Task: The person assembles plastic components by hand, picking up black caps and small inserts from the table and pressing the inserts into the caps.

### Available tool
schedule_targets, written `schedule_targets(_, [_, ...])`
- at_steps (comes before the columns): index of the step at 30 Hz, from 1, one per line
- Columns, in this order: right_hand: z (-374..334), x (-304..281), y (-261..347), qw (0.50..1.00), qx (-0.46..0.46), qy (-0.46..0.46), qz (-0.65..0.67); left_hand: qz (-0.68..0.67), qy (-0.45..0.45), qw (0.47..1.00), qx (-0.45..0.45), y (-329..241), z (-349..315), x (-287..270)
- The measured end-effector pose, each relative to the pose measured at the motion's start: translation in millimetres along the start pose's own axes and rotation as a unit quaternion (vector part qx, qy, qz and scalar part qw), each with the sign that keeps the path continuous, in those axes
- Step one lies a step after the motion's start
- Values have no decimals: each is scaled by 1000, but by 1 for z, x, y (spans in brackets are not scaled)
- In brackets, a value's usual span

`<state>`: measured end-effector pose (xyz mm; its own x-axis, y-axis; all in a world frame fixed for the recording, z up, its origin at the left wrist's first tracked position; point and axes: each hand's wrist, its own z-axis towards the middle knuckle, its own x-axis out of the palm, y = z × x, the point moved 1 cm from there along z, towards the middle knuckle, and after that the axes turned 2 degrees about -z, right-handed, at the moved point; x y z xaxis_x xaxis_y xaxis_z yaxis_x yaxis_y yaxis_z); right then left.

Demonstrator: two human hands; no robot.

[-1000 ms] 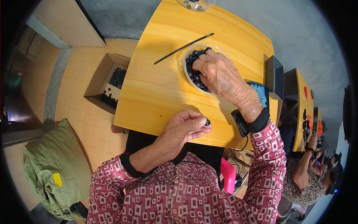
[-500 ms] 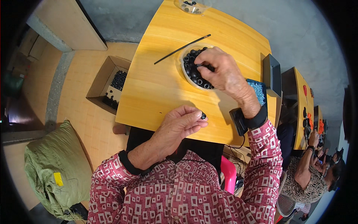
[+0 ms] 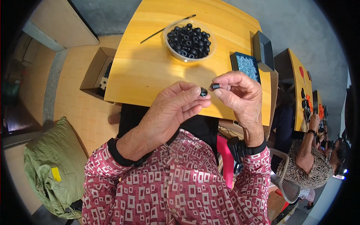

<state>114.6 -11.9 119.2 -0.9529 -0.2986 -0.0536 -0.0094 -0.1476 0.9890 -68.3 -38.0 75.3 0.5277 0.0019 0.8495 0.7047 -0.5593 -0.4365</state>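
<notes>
My left hand (image 3: 168, 105) pinches a small, round, shiny black part (image 3: 203, 92) with a hole in its face, between thumb and index finger. Close beside it, my right hand (image 3: 240, 93) grips a short black cylinder (image 3: 215, 86) with a lighter tip, pointing toward the round part. A small gap separates the two pieces. Beyond my hands, a clear plastic bowl (image 3: 169, 48) holds many round black parts (image 3: 189, 39), some with visible holes.
On the wooden table (image 3: 142, 75) lie a thin black stick (image 3: 150, 36), a dark tray of small pale-blue pieces (image 3: 246, 66) and a dark box (image 3: 264, 52). A cardboard carton (image 3: 92, 80) and green sack (image 3: 52, 165) stand left. Another person (image 3: 305, 161) sits at right.
My right hand has left the bowl and come down beside my left hand, with the short black cylinder now visible in its fingers. The view has shifted, showing the table higher up.
</notes>
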Motion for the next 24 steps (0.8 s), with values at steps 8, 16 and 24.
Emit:
schedule_targets(8, [-44,-10,-3,982,-80,-78,-152,-1,34,999,-18,25,-1,16])
schedule_targets(16, [-62,-16,7,922,-170,-103,-331,10,22,1000,-14,47,4,25])
schedule_targets(24, [-68,-20,-15,951,-118,-132,-252,16,-3,1000,-26,50,14,15])
